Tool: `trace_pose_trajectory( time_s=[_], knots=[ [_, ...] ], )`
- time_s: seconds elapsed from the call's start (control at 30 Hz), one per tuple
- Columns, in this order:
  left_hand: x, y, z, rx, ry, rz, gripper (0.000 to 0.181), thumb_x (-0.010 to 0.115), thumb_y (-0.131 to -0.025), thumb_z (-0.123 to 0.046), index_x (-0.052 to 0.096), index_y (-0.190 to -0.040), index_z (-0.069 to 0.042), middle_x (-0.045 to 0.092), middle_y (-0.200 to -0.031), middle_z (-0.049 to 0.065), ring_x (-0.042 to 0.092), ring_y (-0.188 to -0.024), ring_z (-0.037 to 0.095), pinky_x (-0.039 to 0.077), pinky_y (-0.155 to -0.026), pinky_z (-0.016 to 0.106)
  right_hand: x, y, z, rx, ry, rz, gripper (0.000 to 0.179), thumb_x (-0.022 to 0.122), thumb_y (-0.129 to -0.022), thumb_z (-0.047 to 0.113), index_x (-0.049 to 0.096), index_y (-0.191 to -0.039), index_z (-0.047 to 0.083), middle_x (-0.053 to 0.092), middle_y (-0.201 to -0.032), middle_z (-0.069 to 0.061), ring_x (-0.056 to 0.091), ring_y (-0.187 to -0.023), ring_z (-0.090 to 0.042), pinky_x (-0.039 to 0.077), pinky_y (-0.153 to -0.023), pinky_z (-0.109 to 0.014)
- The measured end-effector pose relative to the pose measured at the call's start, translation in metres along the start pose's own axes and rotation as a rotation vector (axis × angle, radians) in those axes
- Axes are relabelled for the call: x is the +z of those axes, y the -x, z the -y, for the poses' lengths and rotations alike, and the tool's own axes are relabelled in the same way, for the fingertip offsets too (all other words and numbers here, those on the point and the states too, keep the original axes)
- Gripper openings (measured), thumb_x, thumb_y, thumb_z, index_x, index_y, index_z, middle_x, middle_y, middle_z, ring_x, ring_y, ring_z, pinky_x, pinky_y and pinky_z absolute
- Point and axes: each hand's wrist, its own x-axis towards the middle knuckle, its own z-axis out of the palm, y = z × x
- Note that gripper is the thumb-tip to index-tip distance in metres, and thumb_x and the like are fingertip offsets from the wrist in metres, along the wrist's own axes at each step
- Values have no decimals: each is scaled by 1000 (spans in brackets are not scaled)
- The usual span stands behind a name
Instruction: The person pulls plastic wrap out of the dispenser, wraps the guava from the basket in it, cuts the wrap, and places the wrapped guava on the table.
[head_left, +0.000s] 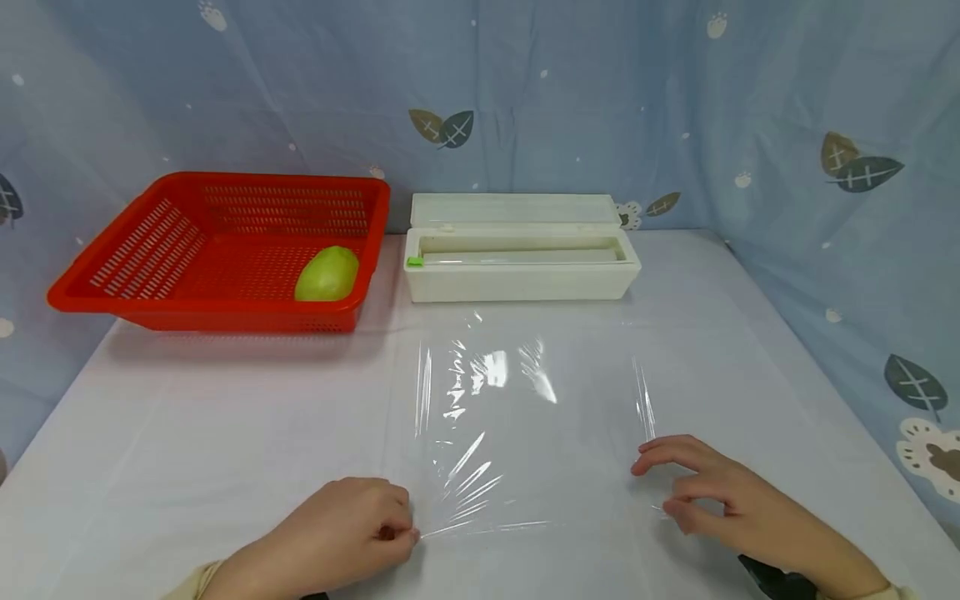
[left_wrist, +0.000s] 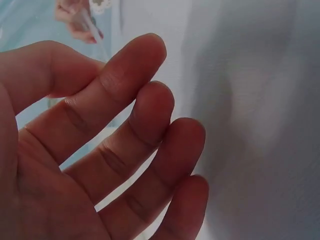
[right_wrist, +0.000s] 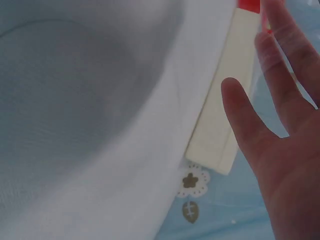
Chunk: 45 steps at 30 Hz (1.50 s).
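A sheet of clear plastic wrap (head_left: 525,433) lies over the table in front of me, creased and shiny. My left hand (head_left: 348,533) pinches its near left corner between thumb and index finger, and creases fan out from there. In the left wrist view, the thumb (left_wrist: 65,67) presses against the index finger while the other fingers are loosely bent. At the wrap's right edge is my right hand (head_left: 720,500), with index finger and thumb apart. Its fingers (right_wrist: 280,85) look extended and spread in the right wrist view.
A white wrap box (head_left: 517,283) stands at the back with its lid raised, a roll (head_left: 525,257) inside and a green tab (head_left: 415,262) on its rim. To its left, a red basket (head_left: 247,321) holds a green fruit (head_left: 327,275). Behind hangs a blue patterned cloth (head_left: 562,100).
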Motion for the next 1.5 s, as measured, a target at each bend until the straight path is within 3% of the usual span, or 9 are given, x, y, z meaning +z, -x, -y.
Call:
trace_pose_trajectory(
  time_s=[0.2,0.47,0.6,0.8,0.9,1.07,1.27,1.4,1.5],
  knots=[
    [11,0,5,-32,-14,-55,40,60,-74,-15,32,-46,-24,26,-54,-20,28,-51,-3,26,-47,14,4,0,-9,-17,63,37,35,66,-78,3,49,-67,31,52,-115,1,39,-113,-16,23,-94,-11],
    [26,0,8,-6,-166,-188,40,62,-65,-17,29,-46,-28,17,-51,-21,23,-49,-3,23,-50,15,11,6,-9,57,92,20,30,66,-79,8,56,-72,35,49,-121,0,39,-117,-15,23,-93,-9],
    [26,-1,6,-72,-163,-128,38,61,-67,-19,32,-45,-28,21,-49,-20,25,-48,-1,23,-49,17,13,8,-7,100,231,-12,30,68,-78,14,55,-70,40,46,-121,4,39,-111,-11,28,-85,-10],
    [25,-3,2,-160,-124,-20,32,59,-71,-19,40,-47,-28,29,-46,-18,30,-48,1,27,-47,20,17,11,-11,121,319,-49,33,71,-75,14,50,-64,37,39,-88,18,35,-80,1,29,-60,-9],
    [25,-2,1,-161,-127,-27,31,59,-71,-17,41,-48,-28,30,-47,-18,31,-47,1,27,-46,21,18,14,-13,172,322,-15,31,70,-76,17,50,-62,35,34,-77,22,33,-68,4,29,-53,-10],
    [25,-2,0,-169,-153,-56,31,57,-71,-16,39,-49,-27,30,-48,-17,30,-47,1,27,-44,20,20,16,-15,199,312,37,36,67,-79,19,45,-57,36,34,-71,24,32,-66,5,27,-55,-13],
    [24,-10,-6,-129,-247,-164,14,65,-76,-30,52,-73,-26,38,-73,-16,37,-65,3,33,-50,19,21,14,-11,257,302,60,36,64,-82,23,42,-56,34,34,-68,23,31,-63,5,28,-52,-12],
    [23,-13,-9,-50,-303,-124,28,67,-75,-32,60,-101,-23,43,-88,-9,39,-76,8,36,-54,19,21,11,-6,356,303,96,34,60,-84,31,43,-55,33,33,-65,22,30,-59,5,30,-50,-14],
    [21,-10,-10,-25,-346,-88,31,66,-77,-33,63,-105,-23,45,-88,-6,39,-75,10,36,-53,20,21,10,-3,423,309,117,33,58,-85,36,44,-55,32,33,-64,20,30,-58,4,30,-49,-15]
  ],
)
